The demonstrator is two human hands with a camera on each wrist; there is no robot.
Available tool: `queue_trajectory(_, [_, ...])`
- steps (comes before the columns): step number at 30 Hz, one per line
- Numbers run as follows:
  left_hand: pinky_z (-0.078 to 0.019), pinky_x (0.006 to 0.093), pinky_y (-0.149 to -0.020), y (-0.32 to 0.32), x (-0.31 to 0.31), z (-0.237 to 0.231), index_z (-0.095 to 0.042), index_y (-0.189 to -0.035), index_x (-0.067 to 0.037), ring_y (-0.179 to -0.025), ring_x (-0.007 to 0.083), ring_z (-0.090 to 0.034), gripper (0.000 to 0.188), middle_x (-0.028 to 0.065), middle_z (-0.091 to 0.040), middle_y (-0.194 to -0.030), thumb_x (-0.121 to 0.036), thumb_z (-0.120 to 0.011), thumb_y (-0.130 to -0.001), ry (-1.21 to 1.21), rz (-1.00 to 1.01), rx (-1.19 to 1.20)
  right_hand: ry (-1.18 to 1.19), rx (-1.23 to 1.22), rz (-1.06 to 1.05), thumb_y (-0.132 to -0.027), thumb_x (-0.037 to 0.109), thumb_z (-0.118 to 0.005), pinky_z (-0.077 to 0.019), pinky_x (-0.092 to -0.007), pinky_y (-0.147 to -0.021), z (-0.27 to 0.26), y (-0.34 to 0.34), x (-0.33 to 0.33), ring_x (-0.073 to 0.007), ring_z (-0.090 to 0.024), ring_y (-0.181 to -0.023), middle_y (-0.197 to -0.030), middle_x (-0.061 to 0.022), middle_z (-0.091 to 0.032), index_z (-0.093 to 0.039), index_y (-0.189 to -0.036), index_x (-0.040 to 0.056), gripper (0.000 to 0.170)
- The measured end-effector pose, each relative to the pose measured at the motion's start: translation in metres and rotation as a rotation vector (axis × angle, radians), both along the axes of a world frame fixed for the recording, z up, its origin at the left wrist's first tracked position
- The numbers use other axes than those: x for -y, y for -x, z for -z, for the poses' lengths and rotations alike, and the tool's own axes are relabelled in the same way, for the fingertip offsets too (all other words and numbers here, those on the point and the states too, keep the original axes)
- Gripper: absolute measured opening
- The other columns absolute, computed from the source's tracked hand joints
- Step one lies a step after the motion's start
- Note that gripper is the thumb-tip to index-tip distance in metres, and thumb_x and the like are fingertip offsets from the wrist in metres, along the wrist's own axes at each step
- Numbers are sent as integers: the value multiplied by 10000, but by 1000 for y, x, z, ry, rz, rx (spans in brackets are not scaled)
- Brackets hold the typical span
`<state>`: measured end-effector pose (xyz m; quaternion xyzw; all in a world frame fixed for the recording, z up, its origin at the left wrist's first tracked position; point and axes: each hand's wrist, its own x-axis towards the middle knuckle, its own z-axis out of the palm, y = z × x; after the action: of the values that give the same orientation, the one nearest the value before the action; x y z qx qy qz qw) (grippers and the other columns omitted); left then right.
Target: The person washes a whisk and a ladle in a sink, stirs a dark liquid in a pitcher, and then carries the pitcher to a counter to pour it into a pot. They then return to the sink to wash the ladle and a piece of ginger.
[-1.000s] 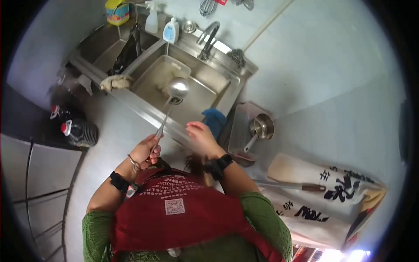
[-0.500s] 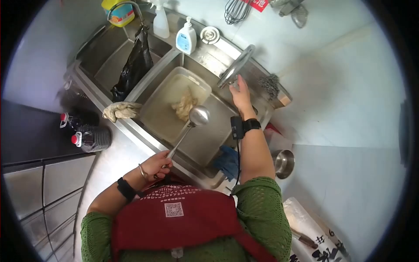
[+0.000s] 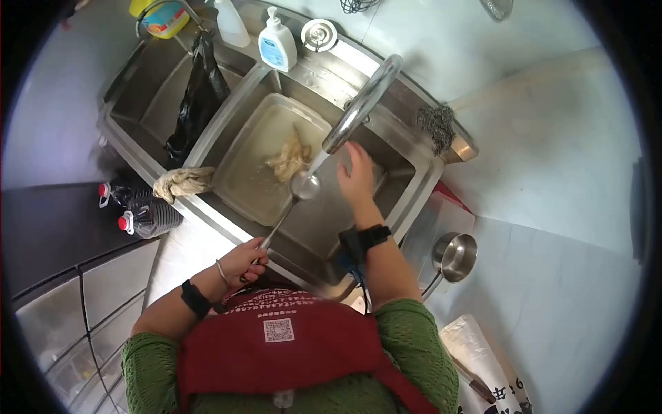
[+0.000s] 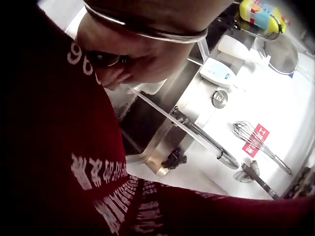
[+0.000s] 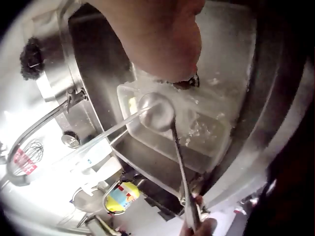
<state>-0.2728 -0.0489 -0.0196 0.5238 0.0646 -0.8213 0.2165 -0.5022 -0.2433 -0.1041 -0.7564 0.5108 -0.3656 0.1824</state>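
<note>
My left hand (image 3: 246, 262) grips the handle of a metal ladle (image 3: 305, 185), its bowl stretched out over the sink (image 3: 407, 169). Water runs from the curved tap (image 3: 369, 100) in a thin stream (image 5: 123, 123) that falls into the ladle bowl. Beside the stream, under the tap, is my right hand (image 3: 356, 181), fingers extended and holding nothing. A translucent plastic tub (image 3: 227, 190) of cloudy water sits in the sink, with a crumpled beige thing (image 3: 289, 159) in it. In the left wrist view the left hand (image 4: 142, 54) hides most of the ladle.
A beige cloth (image 3: 183, 183) hangs over the sink's front edge. The left basin holds a black plastic bag (image 3: 200, 100). Behind stand a soap bottle (image 3: 277, 45) and a drain strainer (image 3: 318, 34); steel wool (image 3: 436, 130) lies at the back corner. A saucepan (image 3: 456, 257) is at right.
My right hand moved from the sink's front edge up to the tap, then down beside the stream. Water now runs from the tap into the ladle, still in my left hand. The view shifted closer.
</note>
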Motion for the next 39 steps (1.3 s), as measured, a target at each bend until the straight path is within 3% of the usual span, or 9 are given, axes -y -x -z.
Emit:
queue_trajectory(2, [-251, 143, -346, -5, -2, 2, -304, -1318, -147, -476, 30, -327, 449, 9, -440, -759, -83, -436, -893, 11, 27, 9, -404, 62, 34, -742, 81, -591, -379, -422, -946, 24, 4, -28, -360, -464, -1111, -1185, -178, -513, -538, -1135, 52, 398])
queue_trajectory(4, [-254, 135, -346, -12, -3, 2, -321, -1297, -152, -477, 25, -329, 409, 11, -447, -765, -103, -437, -908, 19, 55, 17, -533, 44, 52, -738, 102, -592, -386, -425, -934, 45, 3, -60, -365, -490, -1066, -1116, -178, -538, -563, -1054, 44, 322])
queue_trajectory(15, [-246, 165, -358, -50, 1, -3, -247, -1375, -162, -470, 37, -326, 541, 34, -493, -827, -100, -485, -893, 107, 152, 226, -774, -268, -87, -758, 136, -586, -402, -417, -930, 62, 7, -178, -358, -481, -1084, -1115, -162, -532, -572, -1068, 68, 317])
queue_trajectory(22, [-257, 171, -351, -81, -1, 3, -239, -1369, -152, -467, 47, -326, 546, 40, -487, -819, -94, -486, -885, 180, 94, 212, -762, -293, -76, -744, 121, -590, -412, -415, -919, 39, -27, -167, -352, -493, -1069, -1110, -167, -526, -580, -1057, 62, 319])
queue_trajectory(26, [-254, 171, -350, -93, 3, 7, -220, -1380, -138, -473, 50, -335, 573, 34, -478, -788, -81, -484, -874, 176, 36, 248, -697, -414, -218, -741, 103, -586, -419, -414, -907, 81, -74, -126, -368, -494, -1056, -1105, -185, -519, -581, -1055, 50, 319])
queue_trajectory(29, [-239, 167, -350, -100, 3, 12, -220, -1380, -142, -472, 49, -335, 556, 22, -465, -755, -87, -463, -882, 182, -70, 235, -554, -245, -160, -736, 75, -579, -397, -417, -943, 95, -120, -78, -393, -450, -1116, -1197, -211, -466, -549, -1126, 56, 391])
queue_trajectory(32, [-231, 167, -354, -109, 7, 21, -245, -1364, -167, -457, 47, -324, 507, 12, -457, -738, -106, -445, -902, 214, -103, 219, -415, -425, -20, -778, 49, -521, -360, -424, -988, 115, -156, -35, -414, -380, -1189, -1285, -227, -390, -498, -1202, 68, 425])
queue_trajectory(34, [-229, 170, -355, -109, 11, 23, -258, -1352, -176, -449, 45, -317, 479, 6, -446, -715, -118, -441, -913, 232, -112, 270, -508, -556, 147, -820, 34, -450, -321, -430, -1024, 125, -167, -18, -420, -312, -1242, -1375, -232, -290, -462, -1241, 77, 424])
queue_trajectory(39, [-244, 187, -369, -115, 13, 37, -259, -1343, -172, -451, 51, -313, 458, -19, -399, -630, -145, -437, -921, 286, -60, 333, -928, -481, 27, -850, 64, -428, -396, -474, -925, 159, -181, -21, -401, -455, -1136, -1280, -229, -449, -492, -1206, 63, 362])
